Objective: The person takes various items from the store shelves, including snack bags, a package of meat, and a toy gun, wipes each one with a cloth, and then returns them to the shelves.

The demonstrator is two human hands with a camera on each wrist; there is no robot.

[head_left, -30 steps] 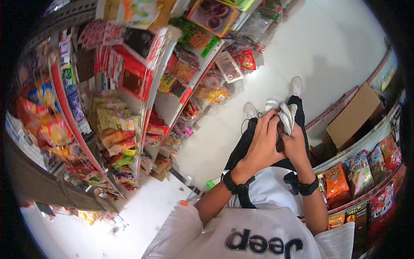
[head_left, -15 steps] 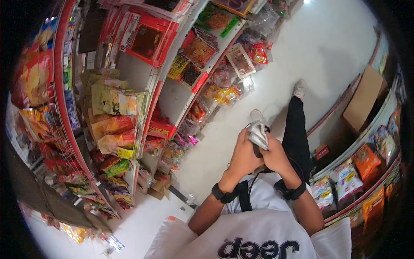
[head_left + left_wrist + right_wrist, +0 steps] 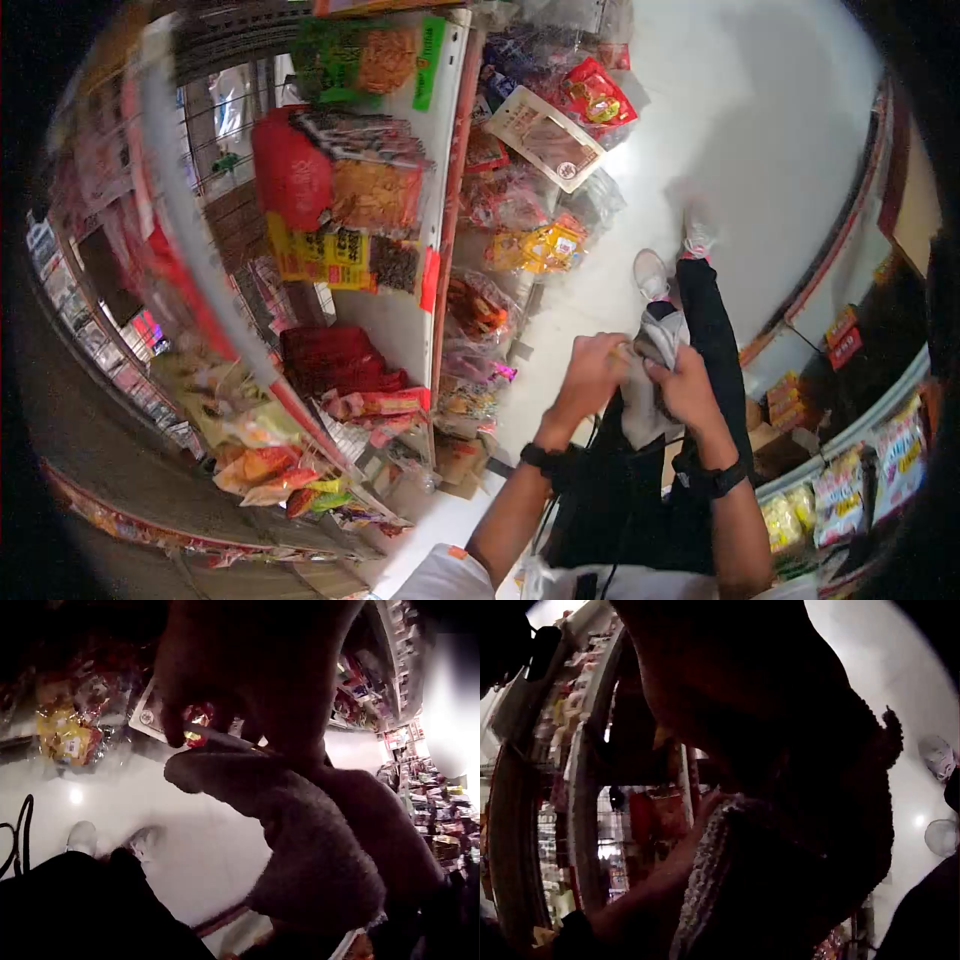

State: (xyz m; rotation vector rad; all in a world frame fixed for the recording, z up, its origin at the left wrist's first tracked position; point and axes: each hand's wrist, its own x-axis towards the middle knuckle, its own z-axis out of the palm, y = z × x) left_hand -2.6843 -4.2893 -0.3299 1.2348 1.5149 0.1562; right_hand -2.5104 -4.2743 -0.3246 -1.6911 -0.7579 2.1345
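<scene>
A grey-white cloth [image 3: 645,400] with a fuzzy surface hangs between my two hands, over the dark trousers. My left hand [image 3: 590,375] holds its left side with bent fingers. On the other side my right hand [image 3: 690,385] grips it, thumb on top. In the left wrist view the cloth [image 3: 315,847] droops in a thick fold below the left hand [image 3: 247,675]. The right wrist view is very dark, though the looped edge of the cloth [image 3: 712,870] shows beside the left hand [image 3: 660,881].
Shelves [image 3: 455,200] with packaged snacks line the left side, and bags lie along their foot. To the right runs a low shelf with snack bags [image 3: 840,495] and a cardboard box [image 3: 915,205]. Between them lie the pale floor [image 3: 740,130] and two shoes [image 3: 652,275].
The cloth, earlier bunched up in both hands, now hangs lower and more spread. The hands have parted slightly. The view has shifted along the aisle, and the left shelves look closer.
</scene>
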